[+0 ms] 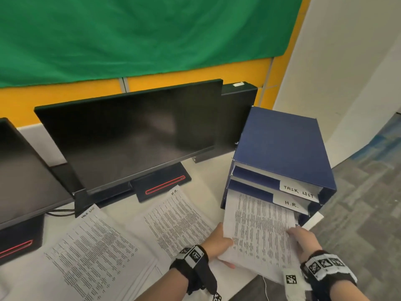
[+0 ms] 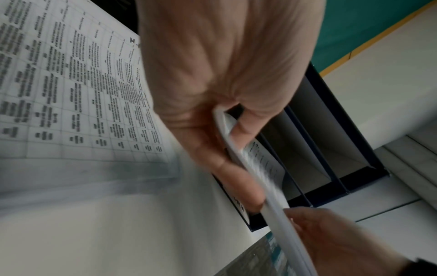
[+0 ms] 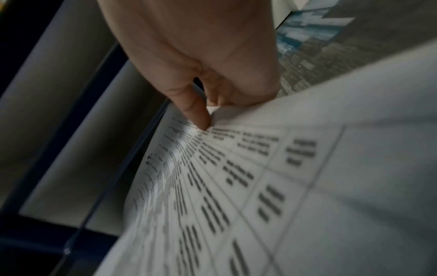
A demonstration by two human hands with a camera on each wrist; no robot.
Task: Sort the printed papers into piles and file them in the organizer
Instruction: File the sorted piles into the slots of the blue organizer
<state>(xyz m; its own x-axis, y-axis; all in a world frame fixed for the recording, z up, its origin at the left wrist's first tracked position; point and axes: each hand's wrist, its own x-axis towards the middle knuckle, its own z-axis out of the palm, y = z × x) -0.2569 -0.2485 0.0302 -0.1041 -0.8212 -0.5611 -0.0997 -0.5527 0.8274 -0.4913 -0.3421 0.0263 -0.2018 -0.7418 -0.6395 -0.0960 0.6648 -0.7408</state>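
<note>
Pinching the paper stack [image 1: 260,231] at either edge, the left hand [image 1: 219,242] and right hand [image 1: 303,237] fed it level into the organizer [image 1: 282,148] (bottom slot, beneath the H.R. tab), two piles [image 1: 104,246] waiting on the desk [image 1: 208,177].

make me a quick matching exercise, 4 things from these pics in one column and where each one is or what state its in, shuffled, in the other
Things
1. held stack of papers
2. TASK LIST label
3. H.R. label
4. monitor

Places or states
A. screen dark, standing behind the piles on the desk
B. on the organizer's upper labelled shelf
C. in the grip of both hands, front edge entering the organizer
D. on the shelf just above the entering papers

Pairs: 1-C, 2-B, 3-D, 4-A
</note>
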